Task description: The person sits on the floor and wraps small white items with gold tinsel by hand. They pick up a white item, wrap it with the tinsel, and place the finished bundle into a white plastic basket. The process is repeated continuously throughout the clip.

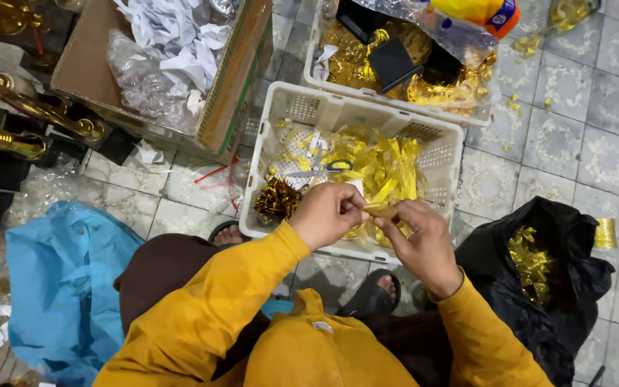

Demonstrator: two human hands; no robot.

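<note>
My left hand and my right hand meet over the near rim of a white plastic basket. Both pinch a thin strip of gold ribbon between fingertips. Inside the basket lie loose gold ribbon pieces, a pair of scissors and a dark gold ribbon pompom at its near left corner. I wear yellow sleeves and sandals.
A cardboard box of crumpled white paper stands at the back left. A second white basket holds gold and black parts. A black bag with gold scraps sits right, a blue plastic sheet left, gold trophies far left.
</note>
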